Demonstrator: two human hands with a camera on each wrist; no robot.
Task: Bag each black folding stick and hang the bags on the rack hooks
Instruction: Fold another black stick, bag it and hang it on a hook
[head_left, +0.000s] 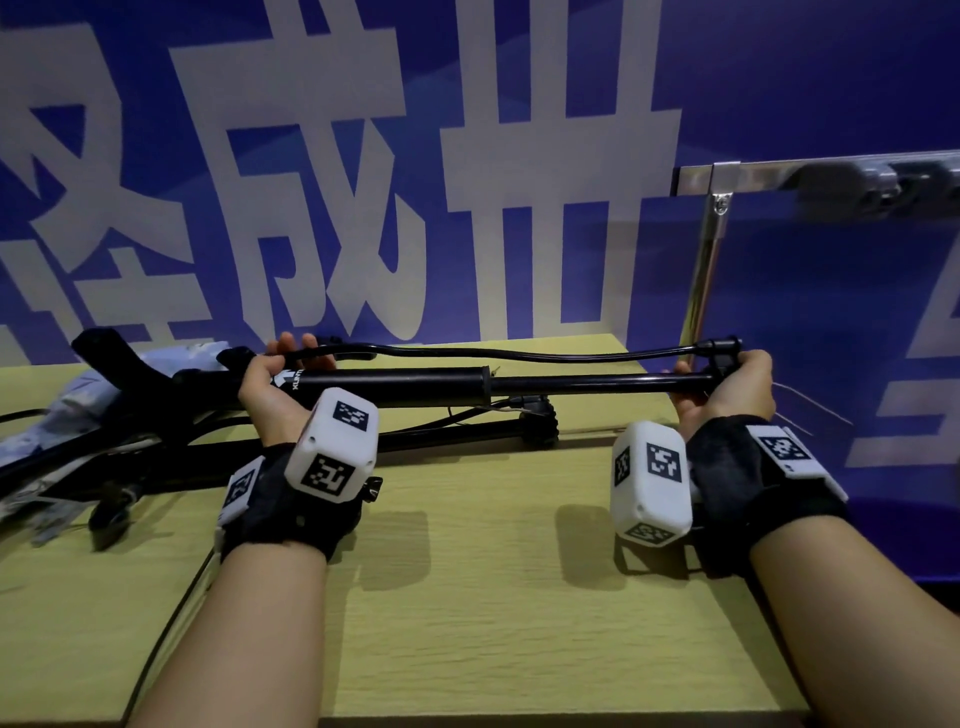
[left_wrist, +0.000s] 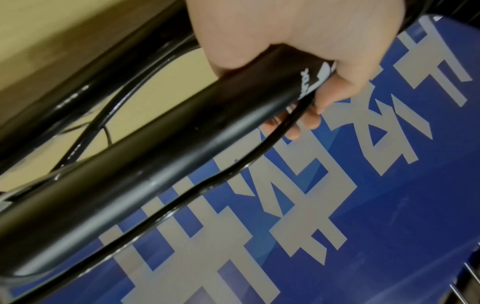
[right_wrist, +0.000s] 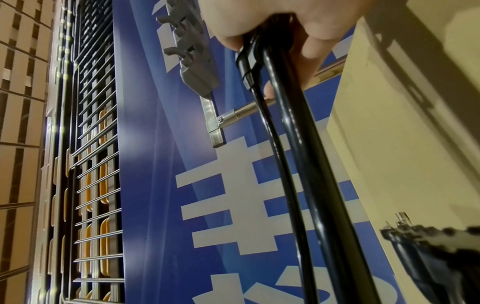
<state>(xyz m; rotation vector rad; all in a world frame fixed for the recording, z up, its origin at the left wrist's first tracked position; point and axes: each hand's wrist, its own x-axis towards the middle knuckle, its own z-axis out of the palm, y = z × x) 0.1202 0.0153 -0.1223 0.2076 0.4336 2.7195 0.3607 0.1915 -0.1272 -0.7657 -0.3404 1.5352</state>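
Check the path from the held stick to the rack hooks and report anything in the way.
Nothing visible blocks it. The stick is held above the table by the left hand and right hand. The hooks hang up and to the right, open air between. It is not bagged yet.

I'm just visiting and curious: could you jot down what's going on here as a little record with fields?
Held item: black folding stick, level above the table
Left hand: grips the thick end
Right hand: grips the thin end
Cable: thin, black, arches along the stick
Also on table: more black sticks and pale bags at left
Rack: metal, back right, grey hooks on top bar; no bag on the visible part
Backdrop: blue wall with pale characters
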